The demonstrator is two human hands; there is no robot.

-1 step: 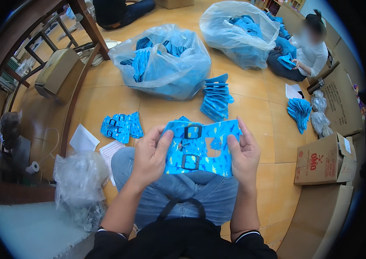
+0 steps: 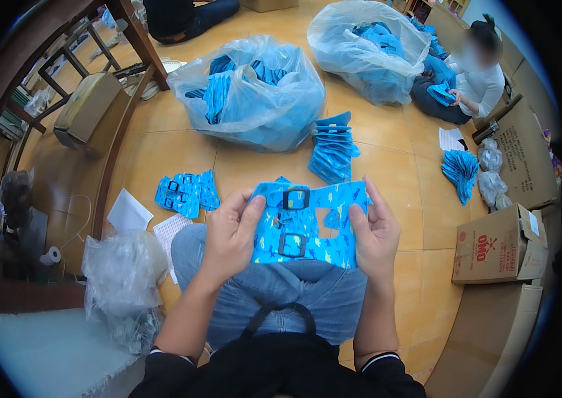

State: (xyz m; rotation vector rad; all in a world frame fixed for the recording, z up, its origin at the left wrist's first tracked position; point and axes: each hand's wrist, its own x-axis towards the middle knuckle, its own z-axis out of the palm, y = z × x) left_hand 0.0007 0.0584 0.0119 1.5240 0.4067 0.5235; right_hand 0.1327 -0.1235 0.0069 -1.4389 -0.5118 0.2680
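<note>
Over my lap I hold a flat blue fabric piece [image 2: 272, 229] with a small yellow and dark print. Two black buckles sit on it, one above the other, and a squarish cut-out lies to their right. My left hand [image 2: 231, 225] grips the left edge, thumb on top. On the right edge my right hand [image 2: 375, 232] is closed the same way, its index finger stretched up along the side. Palms and the piece's underside are hidden. Similar buckled blue pieces [image 2: 178, 192] lie on the floor at left, beyond my knee.
Ahead stand two clear plastic bags [image 2: 294, 113] [image 2: 334, 50] of blue pieces. A fanned blue stack [image 2: 333, 149] lies before them, another [image 2: 460, 174] at right. Cardboard boxes [image 2: 493, 249] line the right side. Crumpled plastic [image 2: 122, 265] lies left. A co-worker [image 2: 483, 79] sits far right.
The blue fabric piece has shifted very slightly upward and its lower edge has tilted a little. Both hands keep their hold.
</note>
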